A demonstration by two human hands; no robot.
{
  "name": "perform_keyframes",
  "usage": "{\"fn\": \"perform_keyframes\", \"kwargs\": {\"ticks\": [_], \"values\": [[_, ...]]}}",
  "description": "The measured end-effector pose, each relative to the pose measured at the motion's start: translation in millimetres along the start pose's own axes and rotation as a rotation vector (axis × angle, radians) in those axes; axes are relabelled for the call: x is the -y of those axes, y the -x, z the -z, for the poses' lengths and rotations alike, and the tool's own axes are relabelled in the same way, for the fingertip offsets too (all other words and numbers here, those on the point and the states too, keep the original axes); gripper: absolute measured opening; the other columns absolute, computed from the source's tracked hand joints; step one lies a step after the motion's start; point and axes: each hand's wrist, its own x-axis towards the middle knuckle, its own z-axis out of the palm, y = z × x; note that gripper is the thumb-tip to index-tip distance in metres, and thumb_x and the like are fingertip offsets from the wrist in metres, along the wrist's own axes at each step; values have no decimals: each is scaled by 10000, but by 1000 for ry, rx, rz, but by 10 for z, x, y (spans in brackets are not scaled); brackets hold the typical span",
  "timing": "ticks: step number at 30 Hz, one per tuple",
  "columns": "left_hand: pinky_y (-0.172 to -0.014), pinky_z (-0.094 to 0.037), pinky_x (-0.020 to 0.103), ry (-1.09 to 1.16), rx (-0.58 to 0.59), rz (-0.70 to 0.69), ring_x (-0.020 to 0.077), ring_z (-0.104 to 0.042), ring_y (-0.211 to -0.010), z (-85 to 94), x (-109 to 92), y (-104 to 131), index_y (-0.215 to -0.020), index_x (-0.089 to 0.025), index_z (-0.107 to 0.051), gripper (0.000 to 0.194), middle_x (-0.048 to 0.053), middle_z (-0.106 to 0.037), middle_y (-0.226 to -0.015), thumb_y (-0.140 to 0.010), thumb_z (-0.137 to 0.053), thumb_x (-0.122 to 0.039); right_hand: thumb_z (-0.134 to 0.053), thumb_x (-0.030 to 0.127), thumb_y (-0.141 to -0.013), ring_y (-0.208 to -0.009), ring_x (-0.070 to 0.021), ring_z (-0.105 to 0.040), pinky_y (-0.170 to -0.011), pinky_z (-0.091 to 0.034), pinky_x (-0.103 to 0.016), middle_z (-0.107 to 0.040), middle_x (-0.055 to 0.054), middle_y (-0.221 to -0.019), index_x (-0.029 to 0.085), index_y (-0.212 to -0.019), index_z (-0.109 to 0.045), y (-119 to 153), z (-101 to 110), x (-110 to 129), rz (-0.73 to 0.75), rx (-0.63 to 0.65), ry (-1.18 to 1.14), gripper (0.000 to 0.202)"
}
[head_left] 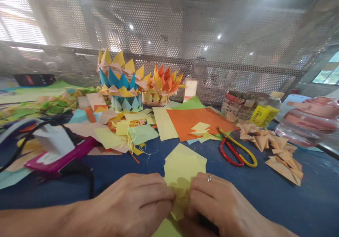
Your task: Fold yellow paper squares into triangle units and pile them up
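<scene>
This place looks like a craft workshop. On the blue table (113,173) there are many coloured paper pieces (143,134), scissors (237,152) with red and yellow handles, and folded paper crowns (127,92). Behind them stands a perforated metal screen (148,21), and small bright lights (219,36) are seen. It does not look like a home.

One pair of human hands, ungloved: left (132,203) and right (219,200), wrists and visible forearms bare. Right hand bore one slim, silver-coloured metal ring (209,178), shiny, worn around a finger; finer detail was too small to tell.
</scene>
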Motion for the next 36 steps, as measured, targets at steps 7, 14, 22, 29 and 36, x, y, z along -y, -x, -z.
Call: {"fn": "perform_keyframes", "kwargs": {"ticks": [7,14,22,29,36], "values": [[-706,-493,192,313,64,192,126,-620,-788,-57,27,2,-866,-184,-598,122,12,-660,-870,-909,-497,-132,-566,80,-800,-559,-95,-502,-503,-368,-200,-530,34,-609,188,-635,-496,46,-41,-9,-22,-16,-56,209],[-640,-451,193,446,73,322,111,-577,-709,-73,-17,-77,-735,-163,-553,148,10,-594,-765,-836,-495,-71,-564,-20,-702,-575,-76,-509,-519,-363,-175,-563,38,-650,178,-661,-517,47,-15,33,-196,26,-212,208],[-659,-437,201,570,124,448,97,-555,-711,-85,-18,-106,-690,-162,-504,172,-7,-557,-765,-811,-501,-41,-574,20,-764,-562,-85,-500,-515,-374,-184,-564,35,-677,187,-673,-515,36,58,46,-302,112,-206,199],[-655,-421,220,546,130,469,112,-544,-726,-138,-7,-83,-675,-167,-482,183,-9,-545,-751,-837,-499,-84,-592,1,-728,-578,-87,-502,-536,-370,-191,-577,41,-689,182,-709,-543,-18,110,60,-394,174,-220,189],[-633,-391,202,528,137,504,96,-527,-694,-153,-7,-108,-662,-172,-458,177,-29,-522,-723,-788,-511,-59,-534,50,-791,-547,-83,-462,-492,-358,-179,-567,56,-670,192,-821,-558,-38,183,-24,-485,303,-327,147]]}}
